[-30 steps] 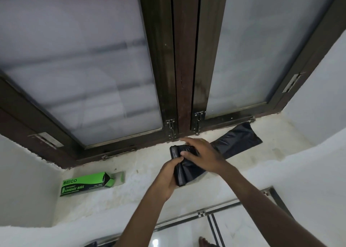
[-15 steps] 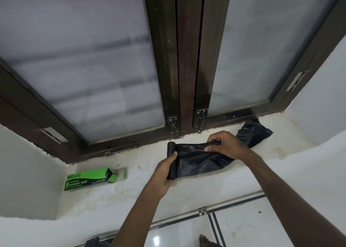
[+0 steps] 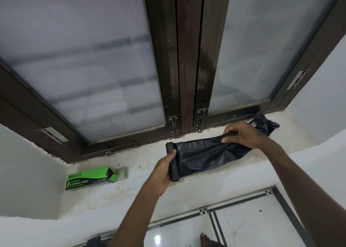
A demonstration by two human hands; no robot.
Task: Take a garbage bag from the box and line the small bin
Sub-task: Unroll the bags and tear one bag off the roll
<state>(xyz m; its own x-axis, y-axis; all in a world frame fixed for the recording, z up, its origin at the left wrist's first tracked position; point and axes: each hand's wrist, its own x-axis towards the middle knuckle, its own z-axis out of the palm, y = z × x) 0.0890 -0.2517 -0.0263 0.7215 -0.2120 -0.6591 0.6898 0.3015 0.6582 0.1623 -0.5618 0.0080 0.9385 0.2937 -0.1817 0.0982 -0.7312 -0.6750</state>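
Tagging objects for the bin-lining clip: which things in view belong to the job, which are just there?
Job:
- roll of black garbage bags, gripped by the left hand
- unrolled bag, pinched by the right hand
- green garbage bag box, one end open, on the sill

Just there:
- window frame
- latches
- floor

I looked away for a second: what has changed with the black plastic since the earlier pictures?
The right hand has drawn the black plastic bag sheet rightward off the black garbage-bag roll, so more lies unrolled. The left hand still grips the roll. The green cardboard garbage-bag box stayed put on the white sill.
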